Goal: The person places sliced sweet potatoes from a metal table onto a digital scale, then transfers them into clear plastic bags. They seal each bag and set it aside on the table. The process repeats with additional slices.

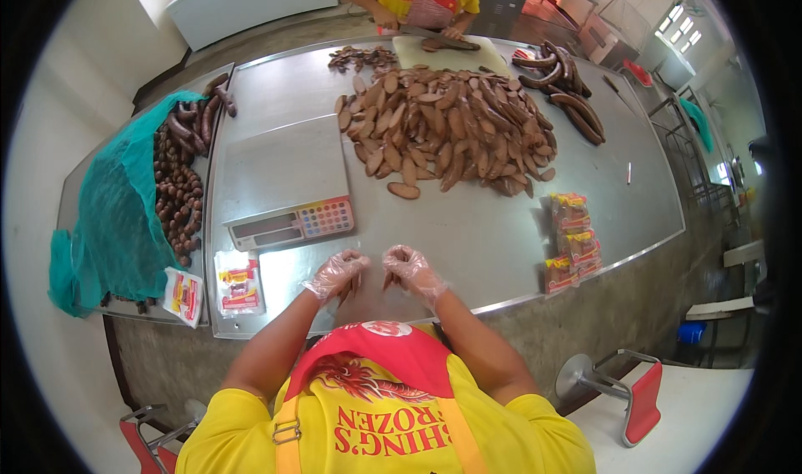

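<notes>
My left hand, in a clear plastic glove, is curled around slices of brown sausage that show below its fingers. Opposite it, my right hand, gloved the same way, also holds sausage slices pointing down. Both hands are apart, above the near edge of the steel table. Beyond them lies a large heap of diagonally cut sausage slices, with one loose slice at its near side. A digital scale with a flat steel platform stands just past my left hand.
Filled sausage packs are stacked at the right. Printed plastic pouches lie at the left, near a green net over round sausages. Across the table a person holds a knife at a cutting board. Whole sausages lie far right.
</notes>
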`<state>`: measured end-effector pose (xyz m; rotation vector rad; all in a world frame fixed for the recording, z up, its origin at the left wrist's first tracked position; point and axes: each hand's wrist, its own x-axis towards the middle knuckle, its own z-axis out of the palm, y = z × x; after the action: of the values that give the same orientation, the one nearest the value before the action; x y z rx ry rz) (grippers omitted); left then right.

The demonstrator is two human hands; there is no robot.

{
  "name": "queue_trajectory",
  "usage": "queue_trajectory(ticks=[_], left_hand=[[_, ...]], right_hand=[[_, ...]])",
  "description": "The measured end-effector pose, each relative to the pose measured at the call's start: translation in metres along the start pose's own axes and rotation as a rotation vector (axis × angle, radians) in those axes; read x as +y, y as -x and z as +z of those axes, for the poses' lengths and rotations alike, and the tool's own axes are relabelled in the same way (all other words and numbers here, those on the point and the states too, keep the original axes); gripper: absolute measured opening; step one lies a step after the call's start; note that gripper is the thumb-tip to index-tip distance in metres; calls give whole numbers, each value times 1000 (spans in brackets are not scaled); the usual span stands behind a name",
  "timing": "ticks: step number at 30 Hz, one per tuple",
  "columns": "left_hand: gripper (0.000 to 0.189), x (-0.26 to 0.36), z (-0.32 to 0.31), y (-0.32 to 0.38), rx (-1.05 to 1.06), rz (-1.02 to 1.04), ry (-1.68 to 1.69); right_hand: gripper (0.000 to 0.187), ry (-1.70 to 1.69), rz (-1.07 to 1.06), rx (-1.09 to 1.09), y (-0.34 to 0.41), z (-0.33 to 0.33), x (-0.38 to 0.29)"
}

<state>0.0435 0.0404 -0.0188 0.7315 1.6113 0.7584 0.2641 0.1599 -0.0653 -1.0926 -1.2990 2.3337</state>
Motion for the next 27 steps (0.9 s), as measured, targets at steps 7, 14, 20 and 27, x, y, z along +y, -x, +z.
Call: queue_trajectory(ticks=[7,14,20,27], left_hand=[[42,-42,-33,15,-119,67,14],[46,-47,-76,46,-28,92,-128],[49,-45,-97,56,-11,234,-309],[42,-62,-83,45,2,144,-586]], right_hand=[[33,27,-65,-83,-12,93,1],[36,112,-217,-198,-25,117,11],[42,108,-40,-94,0,136,-16],[35,109,98,-204,2,141,-19]])
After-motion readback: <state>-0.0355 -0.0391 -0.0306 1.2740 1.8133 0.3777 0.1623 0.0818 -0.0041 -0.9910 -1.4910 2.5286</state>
